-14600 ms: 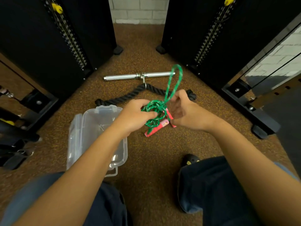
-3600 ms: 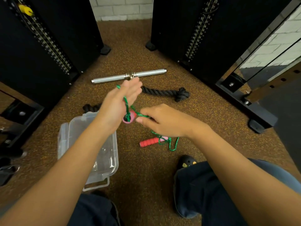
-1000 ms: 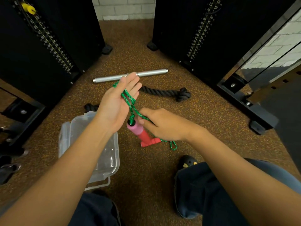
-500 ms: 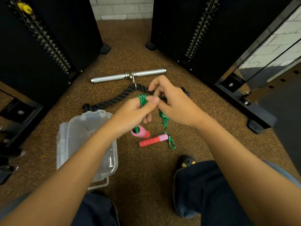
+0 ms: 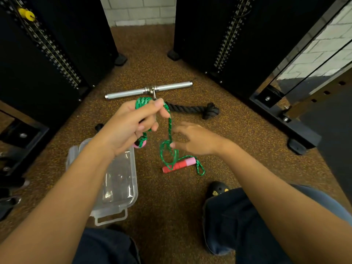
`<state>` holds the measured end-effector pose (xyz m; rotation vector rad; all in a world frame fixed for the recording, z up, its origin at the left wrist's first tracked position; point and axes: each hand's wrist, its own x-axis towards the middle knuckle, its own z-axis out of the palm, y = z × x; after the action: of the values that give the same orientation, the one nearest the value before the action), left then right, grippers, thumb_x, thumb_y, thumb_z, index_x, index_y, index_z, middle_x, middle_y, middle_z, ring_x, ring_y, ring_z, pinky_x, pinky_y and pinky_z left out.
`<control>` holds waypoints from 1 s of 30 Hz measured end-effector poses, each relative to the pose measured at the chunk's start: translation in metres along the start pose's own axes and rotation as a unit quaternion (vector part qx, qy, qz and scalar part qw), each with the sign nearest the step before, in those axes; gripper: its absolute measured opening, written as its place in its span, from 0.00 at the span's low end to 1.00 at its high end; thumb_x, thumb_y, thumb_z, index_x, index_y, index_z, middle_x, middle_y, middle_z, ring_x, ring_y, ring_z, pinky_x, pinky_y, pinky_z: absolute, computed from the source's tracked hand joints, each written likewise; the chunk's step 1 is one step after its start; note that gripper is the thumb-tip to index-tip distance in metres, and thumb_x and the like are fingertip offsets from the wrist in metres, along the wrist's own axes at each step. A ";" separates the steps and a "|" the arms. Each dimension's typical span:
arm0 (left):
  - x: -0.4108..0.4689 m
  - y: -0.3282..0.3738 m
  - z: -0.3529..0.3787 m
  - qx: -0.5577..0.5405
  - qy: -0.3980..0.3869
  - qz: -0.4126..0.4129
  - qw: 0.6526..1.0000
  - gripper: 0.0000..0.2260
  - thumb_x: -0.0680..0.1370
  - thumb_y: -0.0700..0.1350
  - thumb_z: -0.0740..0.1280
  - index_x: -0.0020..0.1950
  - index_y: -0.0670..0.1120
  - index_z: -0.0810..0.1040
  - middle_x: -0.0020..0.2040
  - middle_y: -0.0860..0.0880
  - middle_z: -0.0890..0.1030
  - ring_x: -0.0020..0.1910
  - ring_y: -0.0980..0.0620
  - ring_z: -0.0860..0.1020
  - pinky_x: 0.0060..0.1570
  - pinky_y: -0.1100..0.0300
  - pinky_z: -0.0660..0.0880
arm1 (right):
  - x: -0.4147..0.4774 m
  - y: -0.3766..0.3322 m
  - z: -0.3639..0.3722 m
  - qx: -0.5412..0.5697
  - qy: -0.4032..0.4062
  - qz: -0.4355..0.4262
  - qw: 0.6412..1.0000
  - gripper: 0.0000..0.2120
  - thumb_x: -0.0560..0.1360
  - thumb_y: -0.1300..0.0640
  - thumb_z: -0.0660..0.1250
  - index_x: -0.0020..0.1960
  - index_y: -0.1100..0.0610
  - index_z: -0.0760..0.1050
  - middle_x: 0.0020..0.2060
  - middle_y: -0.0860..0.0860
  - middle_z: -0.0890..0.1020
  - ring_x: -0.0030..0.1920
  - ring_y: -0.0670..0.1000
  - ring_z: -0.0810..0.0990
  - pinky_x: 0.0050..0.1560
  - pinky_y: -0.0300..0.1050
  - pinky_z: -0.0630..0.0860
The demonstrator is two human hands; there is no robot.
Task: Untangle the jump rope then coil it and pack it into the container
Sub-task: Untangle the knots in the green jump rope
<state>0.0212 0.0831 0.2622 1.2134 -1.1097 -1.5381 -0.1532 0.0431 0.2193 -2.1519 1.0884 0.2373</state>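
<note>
One jump rope point(image 5: 170, 126), one container point(image 5: 122, 187) under your left wrist. Your left hand point(image 5: 129, 126) is clenched on the coils, first handle point(image 5: 140, 145) just below its fingers. Right hand point(image 5: 198, 140) fingers loose, touching the strand, second handle point(image 5: 179, 165) on the floor point(image 5: 171, 206) beneath.

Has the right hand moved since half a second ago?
Yes. The right hand dropped away from the steel bar, toward the red handle on the floor.

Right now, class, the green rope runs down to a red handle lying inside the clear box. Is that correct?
Not quite. The head view shows the rope running down to the red handle, but that handle lies on the floor, right of the box, not inside it.
</note>
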 end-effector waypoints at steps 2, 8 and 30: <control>0.000 0.001 0.000 -0.043 0.020 0.012 0.999 0.14 0.75 0.48 0.61 0.34 0.48 0.82 0.18 0.55 0.62 0.21 0.59 0.65 0.35 0.66 0.70 | 0.001 0.000 0.001 0.017 0.030 -0.015 0.999 0.18 0.77 0.49 0.63 0.63 0.56 0.71 0.61 0.52 0.73 0.65 0.54 0.69 0.61 0.45 0.65; 0.003 0.013 -0.024 -0.240 0.110 0.110 0.958 0.21 0.80 0.48 0.54 0.32 0.49 0.80 0.16 0.53 0.63 0.17 0.58 0.61 0.33 0.68 0.68 | 0.003 0.014 0.010 0.013 -0.012 0.018 1.000 0.08 0.78 0.54 0.62 0.48 0.57 0.76 0.40 0.46 0.74 0.44 0.51 0.75 0.42 0.40 0.65; 0.003 -0.032 0.022 0.160 0.137 -0.085 0.974 0.10 0.68 0.46 0.75 0.46 0.43 0.82 0.38 0.51 0.84 0.34 0.63 0.78 0.36 0.70 0.73 | -0.004 -0.005 -0.023 0.570 0.050 0.040 0.819 0.07 0.74 0.62 0.66 0.51 0.63 0.76 0.42 0.55 0.83 0.37 0.46 0.83 0.41 0.38 0.81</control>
<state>-0.0036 0.0903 0.2338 1.7226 -1.1171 -1.2931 -0.1553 0.0327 0.2402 -1.0284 0.9831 -0.4204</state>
